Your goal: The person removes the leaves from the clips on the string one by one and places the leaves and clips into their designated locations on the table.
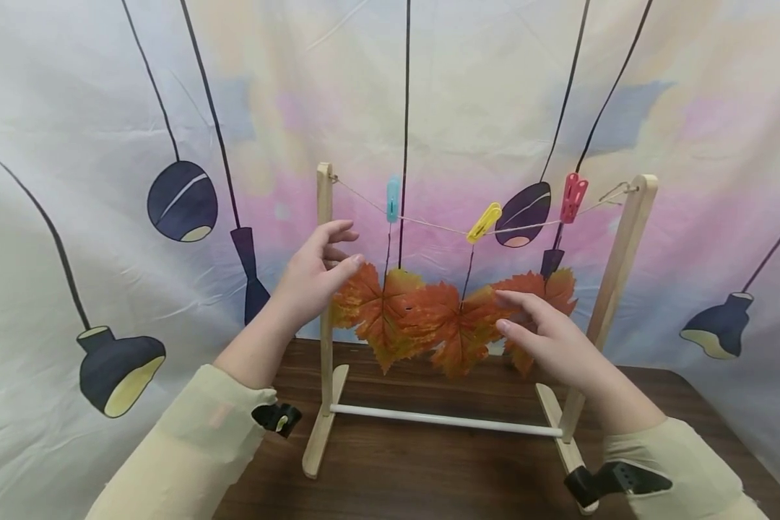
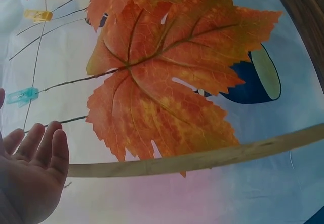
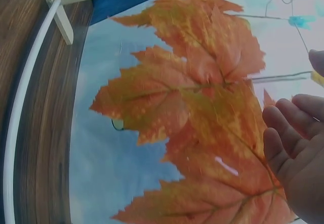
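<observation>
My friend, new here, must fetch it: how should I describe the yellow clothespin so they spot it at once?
Find the wooden frame standing on the dark table. Follow the string across its top to the middle clothespin. It alone is yellow: in the head view, a light-blue clothespin sits left, a red clothespin right.

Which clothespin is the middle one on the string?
The yellow clothespin. In the head view, it sits between the others on the string: blue clothespin to its left, red clothespin to its right.

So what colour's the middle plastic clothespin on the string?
The middle plastic clothespin is yellow, clearest in the head view.
</observation>
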